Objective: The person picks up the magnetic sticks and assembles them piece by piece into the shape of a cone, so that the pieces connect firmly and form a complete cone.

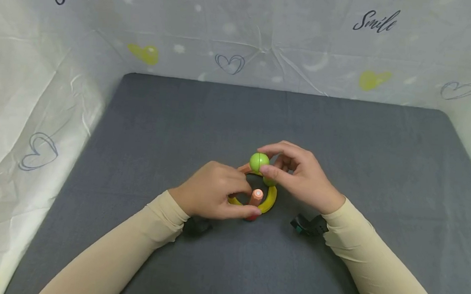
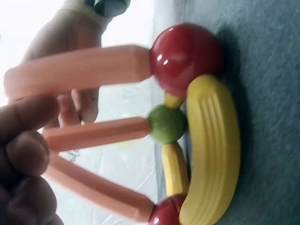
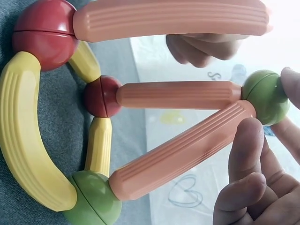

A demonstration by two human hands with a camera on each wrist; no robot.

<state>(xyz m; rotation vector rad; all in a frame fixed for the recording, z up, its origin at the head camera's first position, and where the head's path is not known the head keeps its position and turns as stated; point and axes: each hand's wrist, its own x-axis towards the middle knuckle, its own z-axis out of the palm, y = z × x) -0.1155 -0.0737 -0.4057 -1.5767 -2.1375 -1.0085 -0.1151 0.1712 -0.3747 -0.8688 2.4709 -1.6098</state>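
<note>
A toy frame of sticks and balls stands upright on the table. Its base is a ring of yellow curved sticks [image 3: 21, 136] joined by a red ball [image 2: 187, 58], a second red ball [image 3: 102, 96] and a green ball [image 3: 93, 197]. Two orange sticks [image 3: 183, 150] slope up to a top green ball [image 1: 259, 162], which my right hand [image 1: 300, 173] pinches between thumb and fingers. Out of the near red ball rises another orange stick [image 2: 93, 70], its upper end free. My left hand [image 1: 219, 192] holds this stick between thumb and fingers, its grip partly hidden.
Under the frame lies a dark grey tabletop [image 1: 200, 120]. White printed sheeting [image 1: 271, 24] hangs behind and at both sides of it. Black wrist devices [image 1: 308, 224] sit below both wrists, close to the table.
</note>
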